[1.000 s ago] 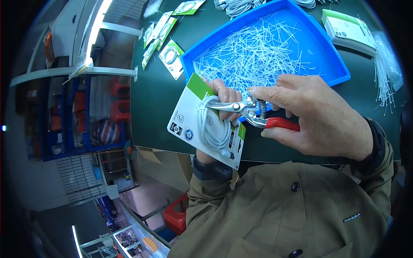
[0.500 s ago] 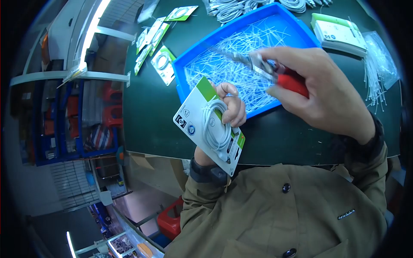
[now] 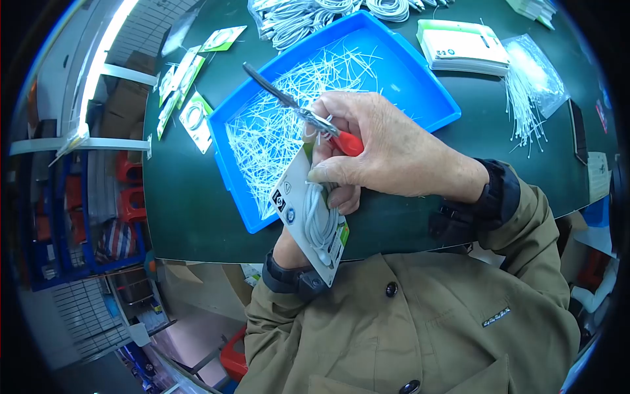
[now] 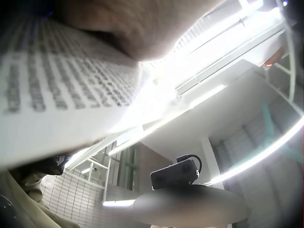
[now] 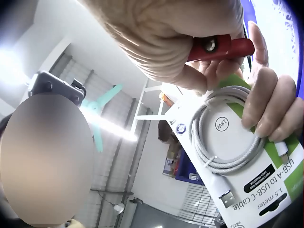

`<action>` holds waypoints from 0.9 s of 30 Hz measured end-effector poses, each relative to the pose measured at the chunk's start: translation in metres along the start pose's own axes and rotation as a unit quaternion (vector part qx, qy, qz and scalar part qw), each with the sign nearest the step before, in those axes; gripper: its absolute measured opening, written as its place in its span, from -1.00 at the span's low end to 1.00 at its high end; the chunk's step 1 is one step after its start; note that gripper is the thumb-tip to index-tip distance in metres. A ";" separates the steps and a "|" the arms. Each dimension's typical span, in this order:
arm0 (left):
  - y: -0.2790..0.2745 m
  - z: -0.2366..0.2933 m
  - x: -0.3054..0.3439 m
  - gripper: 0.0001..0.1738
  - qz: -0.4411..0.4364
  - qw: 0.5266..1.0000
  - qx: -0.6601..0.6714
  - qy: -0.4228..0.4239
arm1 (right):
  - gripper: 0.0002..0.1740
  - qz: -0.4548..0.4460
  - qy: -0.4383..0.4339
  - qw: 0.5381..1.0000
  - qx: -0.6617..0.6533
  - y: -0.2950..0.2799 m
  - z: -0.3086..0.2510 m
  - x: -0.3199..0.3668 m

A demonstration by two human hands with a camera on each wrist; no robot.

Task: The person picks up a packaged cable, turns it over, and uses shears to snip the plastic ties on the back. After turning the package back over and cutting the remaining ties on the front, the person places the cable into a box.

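Observation:
My left hand grips a white and green packaging card from its far side, fingers curled over its edge. A coiled light grey USB-A to USB-C cable lies tied against the card's front. My right hand holds pruning snips with red handles in its palm, their blades pointing away over the tray. The right thumb and fingers are at the card's upper end, beside the coil, partly hiding it. The left wrist view shows the printed back of the card.
A blue tray with many loose white tie offcuts sits beyond the hands. Several carded cables lie left of it. Grey cables are heaped behind, with a stack of cards and a bag of white ties to the right.
The snips' blades have left the coil, and the snips now sit back in the right palm. The right hand moved away over the tray, then returned to the card's upper end.

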State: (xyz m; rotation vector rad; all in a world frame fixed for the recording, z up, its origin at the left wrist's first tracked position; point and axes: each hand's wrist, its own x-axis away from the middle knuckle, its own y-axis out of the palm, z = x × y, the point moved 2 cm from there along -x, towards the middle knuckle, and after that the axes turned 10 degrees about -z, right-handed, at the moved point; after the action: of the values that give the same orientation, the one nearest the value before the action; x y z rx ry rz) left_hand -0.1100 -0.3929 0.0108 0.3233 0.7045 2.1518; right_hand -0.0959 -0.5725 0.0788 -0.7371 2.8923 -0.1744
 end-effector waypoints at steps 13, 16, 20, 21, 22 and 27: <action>-0.018 -0.003 -0.007 -0.08 -0.092 0.988 0.114 -0.055 | -0.71 0.077 -0.018 0.989 -0.126 -0.024 0.003 -0.001; -0.021 0.000 0.003 -0.05 -0.100 0.990 0.096 -0.024 | -0.60 0.089 0.005 0.987 -0.131 -0.031 0.002 0.000; -0.042 0.016 0.039 -0.07 -0.068 0.992 0.096 0.053 | -0.67 0.133 -0.042 0.990 0.027 -0.045 0.004 -0.002; -0.062 0.022 0.055 -0.11 -0.089 0.989 0.087 0.076 | -0.70 0.152 -0.053 0.983 0.087 -0.049 0.006 -0.003; -0.074 0.029 0.074 -0.18 -0.072 0.988 0.082 0.110 | -0.71 0.163 -0.059 0.968 0.179 -0.057 0.012 -0.004; -0.079 0.068 0.219 -0.51 0.407 0.876 -0.020 0.260 | -0.61 0.181 -0.003 0.846 0.501 -0.106 0.047 -0.007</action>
State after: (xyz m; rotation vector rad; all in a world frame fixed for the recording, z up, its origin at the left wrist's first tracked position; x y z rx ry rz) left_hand -0.1653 -0.1569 0.0166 -0.0141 0.9247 3.1188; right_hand -0.0321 -0.6655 0.0498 0.0129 2.3246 -1.4473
